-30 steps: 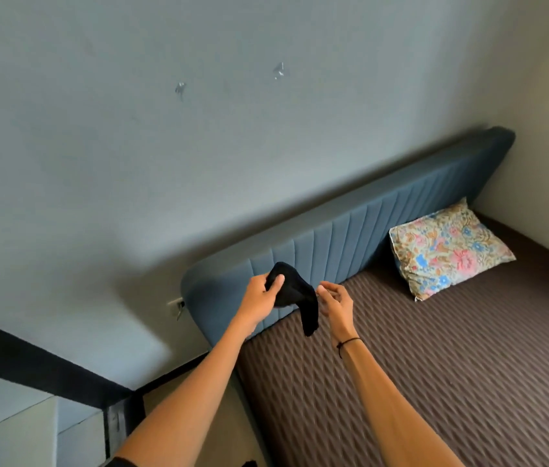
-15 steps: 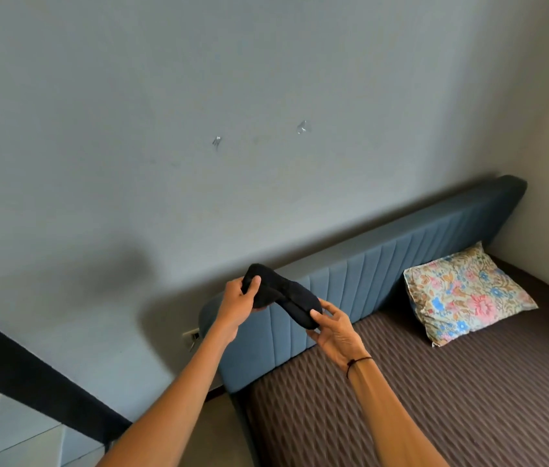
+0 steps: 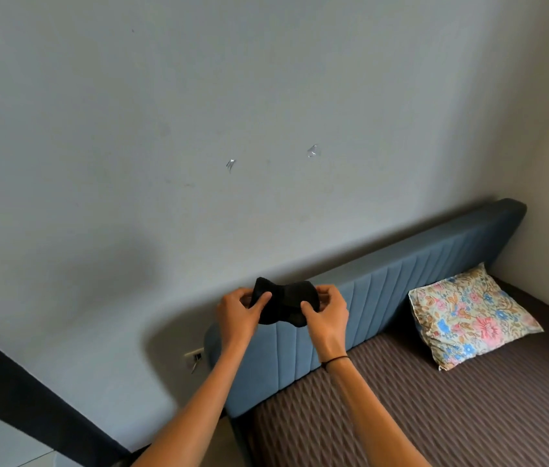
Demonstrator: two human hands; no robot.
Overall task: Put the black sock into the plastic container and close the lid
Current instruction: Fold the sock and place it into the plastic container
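Note:
The black sock [image 3: 285, 305] is bunched into a short folded bundle, held in the air in front of the blue headboard. My left hand [image 3: 237, 313] pinches its left end. My right hand [image 3: 325, 313], with a thin black band on the wrist, grips its right end. Both hands are level with each other, close together. No plastic container or lid is in view.
A blue padded headboard [image 3: 401, 288] runs along the grey wall. The bed [image 3: 451, 416] has a brown quilted cover, with a floral pillow [image 3: 468, 315] at its head. A wall socket [image 3: 195, 358] sits left of the headboard. A dark band [image 3: 30, 399] crosses the lower left.
The sock hung down from my left hand a second ago. Both hands have since gathered it into a compact bundle. The view has tilted upward, showing more wall.

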